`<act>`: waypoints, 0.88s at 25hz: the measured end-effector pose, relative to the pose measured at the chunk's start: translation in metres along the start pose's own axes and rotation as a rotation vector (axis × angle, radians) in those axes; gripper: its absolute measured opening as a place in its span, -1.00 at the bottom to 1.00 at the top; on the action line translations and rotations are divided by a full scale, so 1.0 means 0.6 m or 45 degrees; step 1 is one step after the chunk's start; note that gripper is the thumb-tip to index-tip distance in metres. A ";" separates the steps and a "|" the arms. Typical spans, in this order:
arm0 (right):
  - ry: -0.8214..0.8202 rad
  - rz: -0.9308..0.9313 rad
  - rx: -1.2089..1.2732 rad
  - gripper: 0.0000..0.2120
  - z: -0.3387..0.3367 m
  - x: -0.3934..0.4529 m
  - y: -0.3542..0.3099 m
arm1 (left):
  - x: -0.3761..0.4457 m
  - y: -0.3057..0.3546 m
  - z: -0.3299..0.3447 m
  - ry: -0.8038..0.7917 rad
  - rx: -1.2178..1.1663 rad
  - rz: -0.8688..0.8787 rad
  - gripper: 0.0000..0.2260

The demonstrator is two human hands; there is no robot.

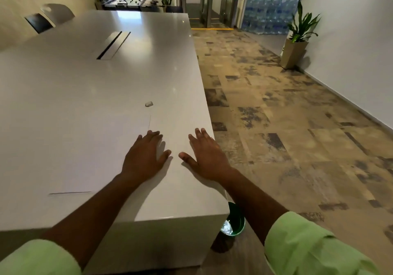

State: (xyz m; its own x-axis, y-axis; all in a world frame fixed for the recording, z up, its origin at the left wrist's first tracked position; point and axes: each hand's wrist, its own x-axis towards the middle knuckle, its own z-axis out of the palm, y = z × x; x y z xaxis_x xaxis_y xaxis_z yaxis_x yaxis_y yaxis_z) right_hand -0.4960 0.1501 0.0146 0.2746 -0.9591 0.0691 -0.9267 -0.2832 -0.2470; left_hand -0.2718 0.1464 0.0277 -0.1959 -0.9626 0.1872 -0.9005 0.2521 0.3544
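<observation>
My left hand (144,155) lies flat, palm down, on a large white sheet of paper (95,151) spread over the white table (106,78). My right hand (205,153) rests flat on the table near its right edge, fingers straight and slightly spread. Neither hand holds anything. A small white eraser-like block (149,104) sits on the table a little beyond my left hand. The sheet's edges show only as faint lines.
A slot with a dark strip (113,44) runs along the table's middle. Two chairs (49,17) stand at the far left. A green bin (234,221) sits on the floor by the table's near corner. A potted plant (297,40) stands by the right wall.
</observation>
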 end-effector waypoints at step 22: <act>-0.066 0.427 0.299 -0.36 0.031 -0.184 0.370 | 0.010 0.417 0.296 -0.332 -0.013 0.109 -0.39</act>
State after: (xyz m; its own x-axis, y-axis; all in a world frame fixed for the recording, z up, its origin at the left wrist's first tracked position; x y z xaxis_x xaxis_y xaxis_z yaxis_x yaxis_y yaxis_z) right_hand -0.7271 0.1934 -0.0656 -0.0148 -0.9949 -0.1002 -0.8851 0.0597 -0.4616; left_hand -0.5673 0.1863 -0.0449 -0.3653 -0.9305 -0.0250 -0.8728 0.3331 0.3567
